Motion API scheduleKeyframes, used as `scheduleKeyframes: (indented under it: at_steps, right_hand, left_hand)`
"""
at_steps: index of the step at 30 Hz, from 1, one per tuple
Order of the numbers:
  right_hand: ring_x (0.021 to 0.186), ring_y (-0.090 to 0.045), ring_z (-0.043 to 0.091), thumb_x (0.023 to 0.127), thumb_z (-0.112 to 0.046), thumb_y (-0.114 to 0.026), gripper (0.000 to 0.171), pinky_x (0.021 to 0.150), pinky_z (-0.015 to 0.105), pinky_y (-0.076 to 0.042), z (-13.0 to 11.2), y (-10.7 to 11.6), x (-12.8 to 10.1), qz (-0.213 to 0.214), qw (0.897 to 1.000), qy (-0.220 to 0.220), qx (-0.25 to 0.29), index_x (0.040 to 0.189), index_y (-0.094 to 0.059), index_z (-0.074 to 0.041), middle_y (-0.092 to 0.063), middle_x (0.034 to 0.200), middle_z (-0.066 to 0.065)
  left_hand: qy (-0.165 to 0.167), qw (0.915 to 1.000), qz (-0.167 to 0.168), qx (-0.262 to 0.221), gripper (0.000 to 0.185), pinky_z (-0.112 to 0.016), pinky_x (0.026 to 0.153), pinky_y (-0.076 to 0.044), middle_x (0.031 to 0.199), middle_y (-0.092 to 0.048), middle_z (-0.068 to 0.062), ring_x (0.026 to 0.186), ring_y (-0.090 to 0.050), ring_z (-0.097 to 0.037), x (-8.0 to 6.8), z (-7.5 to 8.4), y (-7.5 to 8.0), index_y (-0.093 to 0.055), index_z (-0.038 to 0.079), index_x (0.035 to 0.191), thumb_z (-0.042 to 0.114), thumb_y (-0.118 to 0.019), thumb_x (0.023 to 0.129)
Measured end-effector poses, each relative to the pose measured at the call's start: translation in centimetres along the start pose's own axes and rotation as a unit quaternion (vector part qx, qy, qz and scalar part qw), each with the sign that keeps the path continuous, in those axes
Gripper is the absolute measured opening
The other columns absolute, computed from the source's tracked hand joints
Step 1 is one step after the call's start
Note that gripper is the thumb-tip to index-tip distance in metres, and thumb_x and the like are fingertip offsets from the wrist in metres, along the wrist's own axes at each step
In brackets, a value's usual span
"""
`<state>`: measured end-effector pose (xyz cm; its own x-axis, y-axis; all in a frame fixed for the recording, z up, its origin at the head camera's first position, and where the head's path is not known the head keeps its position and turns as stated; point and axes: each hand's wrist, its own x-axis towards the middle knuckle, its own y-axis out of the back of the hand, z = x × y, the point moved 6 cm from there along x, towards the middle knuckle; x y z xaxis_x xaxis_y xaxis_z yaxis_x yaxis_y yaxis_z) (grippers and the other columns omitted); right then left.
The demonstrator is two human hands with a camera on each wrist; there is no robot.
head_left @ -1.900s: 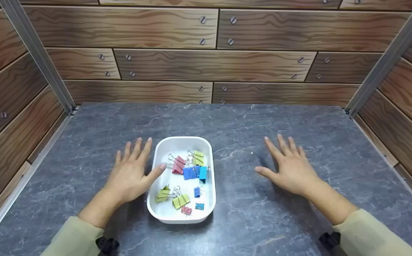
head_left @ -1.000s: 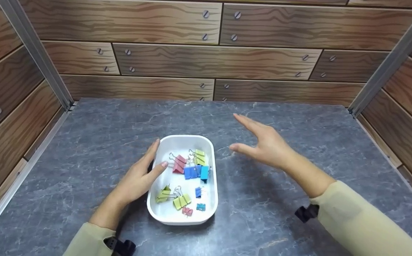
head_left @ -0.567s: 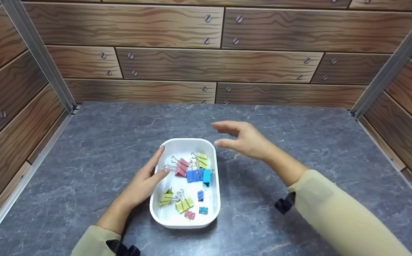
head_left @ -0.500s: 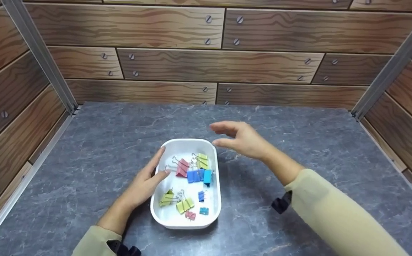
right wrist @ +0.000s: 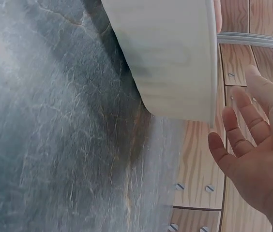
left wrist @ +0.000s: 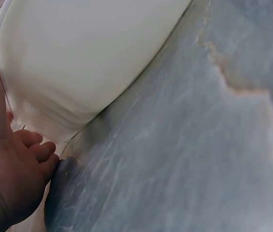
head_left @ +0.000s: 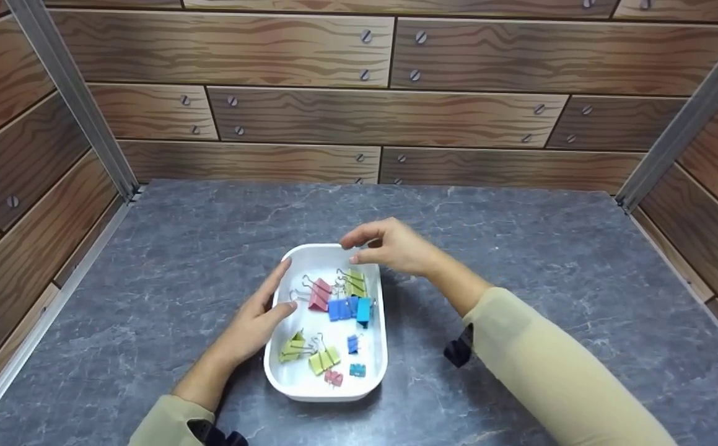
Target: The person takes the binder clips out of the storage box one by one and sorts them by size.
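A white plastic tray [head_left: 328,391] holds several binder clips. A large red clip [head_left: 319,295], a yellow clip [head_left: 355,283], a blue clip [head_left: 338,310] and a teal clip [head_left: 363,312] cluster in its far half. Nearer lie yellow clips [head_left: 324,360] and small ones, among them a blue [head_left: 352,344], a teal [head_left: 357,370] and a red [head_left: 333,378]. My left hand [head_left: 250,328] holds the tray's left side, thumb over the rim, fingers along the outer wall [left wrist: 78,53]. Above the far right corner hovers my right hand [head_left: 399,251], fingers bent, thumb apart, nothing held.
The tray stands on a grey marbled tabletop [head_left: 520,248]. Wood-patterned panels [head_left: 309,114] enclose it at the back and sides, with metal posts [head_left: 80,105] at the corners.
My right hand has moved left from the table's right side to above the tray, its fingers bending. My left hand has closed in from beside the tray onto its left wall.
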<state>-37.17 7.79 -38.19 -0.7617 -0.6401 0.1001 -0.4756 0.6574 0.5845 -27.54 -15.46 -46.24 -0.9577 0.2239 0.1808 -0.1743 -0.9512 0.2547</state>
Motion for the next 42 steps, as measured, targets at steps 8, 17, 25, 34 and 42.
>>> scheduleKeyframes:
  at_steps: [8, 17, 25, 34, 42]
  right_hand:
    - [0.119, -0.068, 0.025, 0.098, -0.010, -0.075, 0.026, 0.102, 0.046, -0.054, -0.1, -1.2, 0.7, -0.046, 0.998, 0.010, -0.040, 0.123, -0.079, -0.004, -0.078, 0.120, 0.004]
    - [0.117, -0.070, 0.023, 0.098, -0.006, -0.074, 0.024, 0.106, 0.047, -0.053, 0.1, -1.7, 1.1, -0.075, 0.994, 0.019, -0.074, 0.122, -0.079, -0.004, -0.078, 0.117, 0.004]
    - [0.117, -0.070, 0.024, 0.095, -0.002, -0.074, 0.028, 0.109, 0.054, -0.049, 0.1, -2.1, 1.5, -0.087, 0.989, 0.039, -0.111, 0.122, -0.081, -0.007, -0.079, 0.116, 0.003]
    - [0.117, -0.058, 0.026, 0.094, -0.004, -0.074, 0.028, 0.106, 0.050, -0.046, 0.2, -2.5, 1.4, -0.086, 0.981, 0.041, -0.168, 0.120, -0.083, -0.012, -0.079, 0.113, -0.001]
    - [0.123, -0.051, 0.027, 0.095, -0.007, -0.074, 0.028, 0.108, 0.052, -0.042, 0.3, -2.7, 1.4, -0.088, 0.977, 0.030, -0.191, 0.120, -0.083, -0.016, -0.078, 0.112, -0.004]
  left_hand:
    - [0.002, 1.0000, -0.001, -0.001, 0.073, -0.051, 0.128, -0.018, 0.173, -0.028, -0.014, 0.159, -0.024, -0.031, 0.1, -0.1, 0.1, -0.031, 0.015, 0.169, 0.008, -0.062, 0.104]
    - [0.016, 0.9996, 0.008, 0.020, 0.072, -0.053, 0.128, -0.019, 0.172, -0.030, -0.014, 0.158, -0.025, -0.032, 0.0, -0.1, 0.0, -0.034, 0.021, 0.168, 0.010, -0.064, 0.103]
    - [0.018, 0.9997, 0.007, 0.012, 0.072, -0.053, 0.125, -0.024, 0.171, -0.032, -0.014, 0.157, -0.030, -0.033, -0.1, -0.1, 0.1, -0.035, 0.023, 0.168, 0.012, -0.064, 0.104]
    - [0.023, 0.9995, 0.006, 0.019, 0.071, -0.053, 0.125, -0.025, 0.171, -0.033, -0.014, 0.156, -0.031, -0.031, -0.1, -0.4, 0.0, -0.035, 0.023, 0.168, 0.013, -0.063, 0.104]
    - [0.029, 0.9992, 0.006, 0.027, 0.072, -0.051, 0.124, -0.027, 0.171, -0.032, -0.013, 0.155, -0.032, -0.032, -0.1, -0.5, 0.1, -0.034, 0.025, 0.169, 0.011, -0.063, 0.104]
